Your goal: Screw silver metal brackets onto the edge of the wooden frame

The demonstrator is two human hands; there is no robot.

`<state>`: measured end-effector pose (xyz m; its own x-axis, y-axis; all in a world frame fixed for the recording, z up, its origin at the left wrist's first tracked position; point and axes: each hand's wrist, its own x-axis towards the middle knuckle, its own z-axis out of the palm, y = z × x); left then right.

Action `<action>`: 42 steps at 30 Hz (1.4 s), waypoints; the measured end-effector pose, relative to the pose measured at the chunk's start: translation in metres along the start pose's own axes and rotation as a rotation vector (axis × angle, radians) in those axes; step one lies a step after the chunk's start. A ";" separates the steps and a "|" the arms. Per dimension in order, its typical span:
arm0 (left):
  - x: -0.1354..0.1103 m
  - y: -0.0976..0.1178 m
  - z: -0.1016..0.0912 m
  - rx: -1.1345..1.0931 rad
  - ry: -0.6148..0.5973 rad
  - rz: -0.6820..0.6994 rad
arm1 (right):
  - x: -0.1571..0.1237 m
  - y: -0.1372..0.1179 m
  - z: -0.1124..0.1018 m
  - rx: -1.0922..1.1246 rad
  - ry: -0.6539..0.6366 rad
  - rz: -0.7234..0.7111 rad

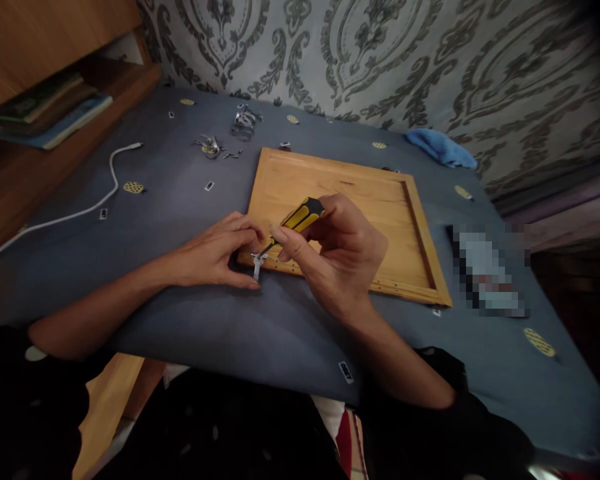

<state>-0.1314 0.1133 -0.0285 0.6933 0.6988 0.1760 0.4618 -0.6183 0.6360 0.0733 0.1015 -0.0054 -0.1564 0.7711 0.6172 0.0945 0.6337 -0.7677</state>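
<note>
A yellow and black screwdriver [300, 219] is gripped in my right hand [347, 250], slanting down to the left. Its tip meets a small metal hinge [258, 263] at the near left corner of a wooden panel [350, 200] with a raised frame. My left hand [223, 250] curls around that corner, its thumb against the hinge's lower end and its fingers by the upper end. Small holes run along the panel's near edge. Any screw under the tip is too small to make out.
Metal hinges [245, 122] and small metal parts [210, 145] lie behind on the blue-grey tablecloth [180, 180]. A white cable [75, 217] runs along the left. A blue cloth [443, 148] lies at the back right, with a blurred dark-edged object [487, 270] nearer. Books [45, 110] fill a shelf.
</note>
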 end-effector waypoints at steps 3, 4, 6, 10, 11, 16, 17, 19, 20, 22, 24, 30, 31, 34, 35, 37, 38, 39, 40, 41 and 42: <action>0.000 0.000 0.000 -0.003 0.007 0.006 | -0.001 0.001 0.001 0.001 0.017 -0.025; 0.000 0.000 0.000 -0.004 0.008 0.005 | -0.002 0.001 0.002 -0.014 0.023 -0.031; 0.000 0.000 0.000 -0.004 0.003 -0.006 | -0.003 0.000 0.002 -0.053 0.046 -0.041; -0.001 0.001 -0.001 -0.007 -0.009 -0.020 | -0.002 -0.007 0.000 -0.113 0.172 -0.054; -0.001 0.000 -0.001 -0.010 -0.008 -0.013 | -0.001 -0.009 -0.001 -0.124 0.195 -0.052; -0.001 0.000 -0.001 -0.001 -0.004 -0.006 | 0.002 -0.009 -0.003 -0.119 0.158 -0.031; -0.001 0.000 -0.001 0.001 -0.006 -0.007 | 0.002 -0.008 -0.003 -0.106 0.141 -0.038; -0.001 0.000 -0.001 0.002 -0.005 -0.001 | 0.001 -0.005 -0.002 -0.084 0.120 -0.057; -0.001 0.000 -0.001 0.004 -0.003 0.003 | 0.001 -0.005 -0.002 -0.078 0.114 -0.061; -0.001 0.000 0.000 0.011 0.002 0.007 | 0.000 -0.003 -0.001 -0.072 0.110 -0.052; -0.001 -0.001 0.000 0.016 0.003 0.005 | -0.001 -0.002 -0.001 -0.072 0.104 -0.043; -0.001 -0.002 0.001 0.018 0.000 0.008 | -0.001 0.001 0.000 -0.076 0.087 -0.064; -0.001 -0.002 0.001 0.018 0.001 0.011 | -0.001 0.001 0.001 -0.078 0.088 -0.071; -0.001 -0.002 0.000 0.019 0.003 0.008 | -0.001 0.001 0.001 -0.073 0.073 -0.072; -0.001 -0.001 0.000 0.018 0.002 0.004 | -0.001 0.001 0.001 -0.069 0.067 -0.072; -0.001 0.000 0.000 0.015 -0.001 -0.002 | 0.000 0.001 0.001 -0.061 0.056 -0.073; -0.001 0.000 0.000 0.012 -0.003 -0.004 | 0.000 0.001 0.001 -0.055 0.050 -0.075; 0.000 0.000 0.000 0.009 -0.004 -0.005 | 0.000 0.001 0.001 -0.047 0.043 -0.076; 0.000 0.000 0.000 0.005 -0.004 -0.005 | 0.000 0.001 0.001 -0.037 0.035 -0.074; 0.000 0.000 0.000 0.002 -0.003 -0.003 | 0.000 0.001 0.001 -0.028 0.027 -0.073; 0.000 0.000 0.001 0.002 0.000 -0.001 | 0.000 0.001 0.000 -0.021 0.020 -0.071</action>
<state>-0.1314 0.1128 -0.0289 0.6929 0.6994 0.1754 0.4636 -0.6184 0.6345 0.0731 0.1019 -0.0059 -0.1435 0.7254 0.6732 0.1041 0.6876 -0.7186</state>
